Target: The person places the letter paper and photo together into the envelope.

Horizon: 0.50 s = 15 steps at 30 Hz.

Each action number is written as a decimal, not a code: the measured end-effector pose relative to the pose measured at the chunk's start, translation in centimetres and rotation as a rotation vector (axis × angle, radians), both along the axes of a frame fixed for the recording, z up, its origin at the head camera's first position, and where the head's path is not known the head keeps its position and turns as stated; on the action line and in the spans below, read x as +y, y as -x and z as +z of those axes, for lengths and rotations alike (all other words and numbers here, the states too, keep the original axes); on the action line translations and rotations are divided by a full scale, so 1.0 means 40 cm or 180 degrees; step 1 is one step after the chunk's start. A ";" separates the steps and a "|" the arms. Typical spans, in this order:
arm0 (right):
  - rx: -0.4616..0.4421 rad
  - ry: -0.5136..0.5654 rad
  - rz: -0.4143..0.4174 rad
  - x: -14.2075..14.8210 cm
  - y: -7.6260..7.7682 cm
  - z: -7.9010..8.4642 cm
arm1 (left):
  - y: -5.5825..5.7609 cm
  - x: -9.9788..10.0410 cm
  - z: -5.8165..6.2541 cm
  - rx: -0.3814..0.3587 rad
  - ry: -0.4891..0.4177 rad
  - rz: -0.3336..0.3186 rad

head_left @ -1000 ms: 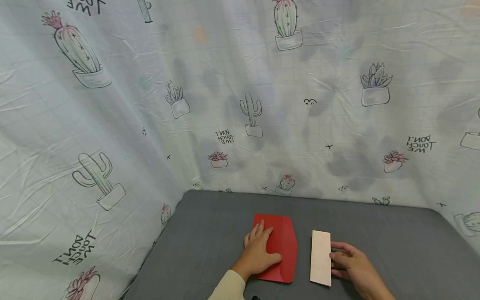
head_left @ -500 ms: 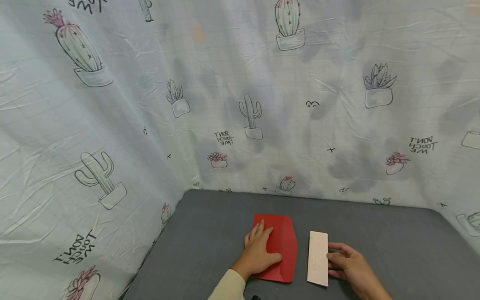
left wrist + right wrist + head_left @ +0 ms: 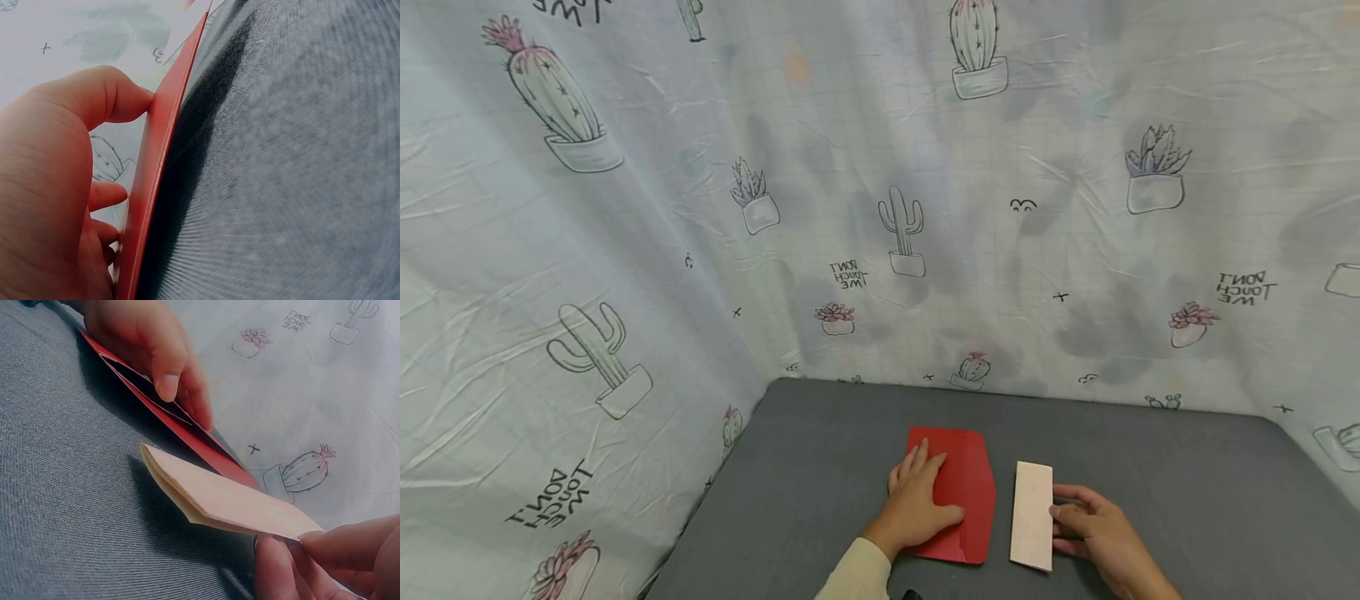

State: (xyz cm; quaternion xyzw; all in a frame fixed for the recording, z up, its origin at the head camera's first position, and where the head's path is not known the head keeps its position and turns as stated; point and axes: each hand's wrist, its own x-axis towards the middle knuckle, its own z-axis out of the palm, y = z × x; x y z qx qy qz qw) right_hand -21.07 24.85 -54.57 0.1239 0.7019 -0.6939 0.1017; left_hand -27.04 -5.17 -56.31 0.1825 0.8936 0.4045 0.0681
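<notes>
A red envelope [image 3: 973, 492] lies on the grey table, its tapered flap toward the right. My left hand [image 3: 913, 504] is spread over its left part, fingertips and thumb touching the red surface. In the right wrist view a dark slot shows along the envelope [image 3: 219, 464], close by the left thumb. My right hand [image 3: 1093, 529] pinches a folded pale pink paper [image 3: 1032, 517] by its right edge, thumb on top and fingers beneath. The paper [image 3: 231, 497] shows its layers at the end and casts a shadow on the table. A narrow gap separates it from the envelope.
The grey table [image 3: 820, 467] reaches back to a hanging white sheet [image 3: 820, 217] printed with cacti and lettering. The sheet also hangs along the left side. A small black object [image 3: 912, 595] shows at the bottom edge of the head view.
My right hand has shifted slightly left with the folded paper, narrowing the gap to the envelope. My left hand and the envelope have stayed in place.
</notes>
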 end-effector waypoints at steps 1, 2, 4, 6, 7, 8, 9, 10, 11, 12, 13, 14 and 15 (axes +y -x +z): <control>-0.0001 0.0009 0.0002 0.000 0.001 -0.001 | 0.001 0.000 -0.001 0.0000 -0.0001 0.0000; -0.0002 0.0015 0.0002 0.000 0.002 -0.002 | 0.001 0.000 -0.001 0.0000 -0.0003 0.0001; -0.0006 0.0019 -0.0026 -0.001 0.005 -0.003 | 0.002 0.001 -0.002 0.0000 -0.0008 0.0003; -0.0010 0.0020 -0.0054 -0.004 0.008 -0.004 | 0.003 0.002 -0.002 0.0001 -0.0008 0.0009; -0.0007 0.0020 -0.0055 -0.005 0.009 -0.005 | 0.003 0.003 -0.002 0.0005 -0.0003 0.0013; -0.0010 0.0019 -0.0064 -0.007 0.008 -0.005 | 0.003 0.002 -0.002 0.0006 0.0002 0.0017; -0.0014 0.0020 -0.0070 -0.009 0.008 -0.005 | 0.002 0.002 -0.003 0.0007 0.0008 0.0020; -0.0013 0.0024 -0.0072 -0.010 0.008 -0.006 | 0.002 0.002 -0.004 0.0011 0.0016 0.0022; -0.0012 0.0026 -0.0078 -0.012 0.008 -0.007 | 0.002 0.002 -0.005 0.0014 0.0022 0.0024; -0.0009 0.0025 -0.0066 -0.013 0.008 -0.007 | 0.002 0.002 -0.006 0.0015 0.0027 0.0026; -0.0004 0.0027 -0.0053 -0.014 0.007 -0.008 | 0.003 0.002 -0.006 0.0016 0.0030 0.0027; -0.0006 0.0029 -0.0061 -0.016 0.007 -0.008 | 0.003 0.001 -0.007 0.0015 0.0029 0.0028; -0.0002 0.0031 -0.0059 -0.017 0.007 -0.008 | 0.003 0.001 -0.007 0.0015 0.0030 0.0027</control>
